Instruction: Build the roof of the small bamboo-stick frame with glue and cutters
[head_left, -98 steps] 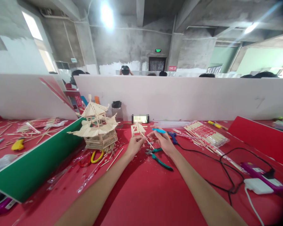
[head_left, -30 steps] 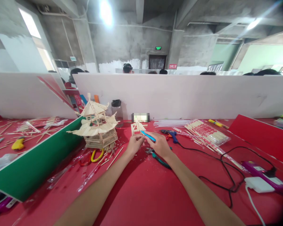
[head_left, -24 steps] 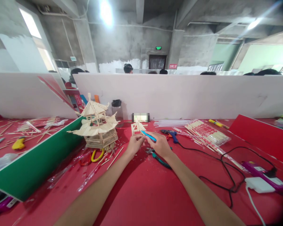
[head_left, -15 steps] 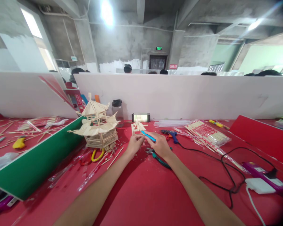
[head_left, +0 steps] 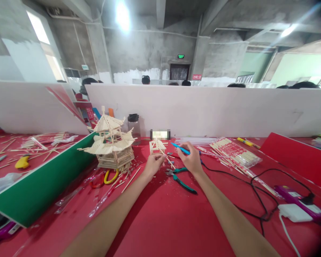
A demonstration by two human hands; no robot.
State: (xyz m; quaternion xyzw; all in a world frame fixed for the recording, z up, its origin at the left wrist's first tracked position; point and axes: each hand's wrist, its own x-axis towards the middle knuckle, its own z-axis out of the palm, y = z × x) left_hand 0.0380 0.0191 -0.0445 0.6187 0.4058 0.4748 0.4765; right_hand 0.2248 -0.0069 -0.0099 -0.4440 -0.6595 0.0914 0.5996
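My left hand [head_left: 154, 165] pinches a thin wooden stick [head_left: 171, 163], whose free end slants down to the right. Just behind that hand stands a small frame of wooden sticks [head_left: 156, 145], partly hidden by my fingers. My right hand [head_left: 190, 157] is closed around a blue pen [head_left: 181, 148], with its tip pointing up and left, apart from the stick. Between my forearms lie teal-handled pliers [head_left: 182, 181] with their handles spread. The larger stick pagoda [head_left: 114, 146] stands to the left of my hands.
A phone [head_left: 160, 134] and a dark-capped bottle [head_left: 133, 126] stand against the white partition [head_left: 203, 110]. To the right are bundled sticks [head_left: 234, 151], a black cable [head_left: 238, 175] and a purple power strip [head_left: 296, 200]. A green board [head_left: 45, 178] leans at left.
My right hand has moved right with the blue pen, away from my left hand, uncovering the stick and the pliers. My left hand has stayed nearly in place.
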